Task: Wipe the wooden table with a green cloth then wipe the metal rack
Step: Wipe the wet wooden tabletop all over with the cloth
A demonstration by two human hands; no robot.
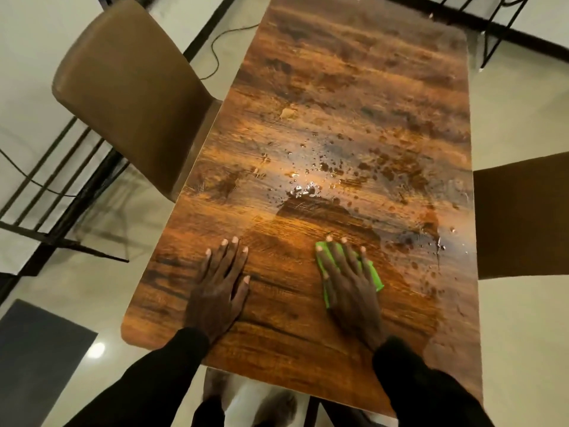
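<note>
The right hand [351, 285] is pressing the green cloth [375, 274] flat onto the wooden table [338, 87], its fingers [330, 242] lying straight and spread rather than curling round it. The left hand [220, 288] is bracing alongside, fingers straight and holding nothing. Water drops [308, 180] are sitting beyond the fingertips. Under flat pressure alone, the cloth risks slipping free or pushing water over the edge.

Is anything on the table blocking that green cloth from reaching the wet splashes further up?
Nothing visible does. The right hand presses the green cloth flat on the wooden table, and only bare wood lies between it and the droplets ahead. The left hand rests off to the side.
</note>
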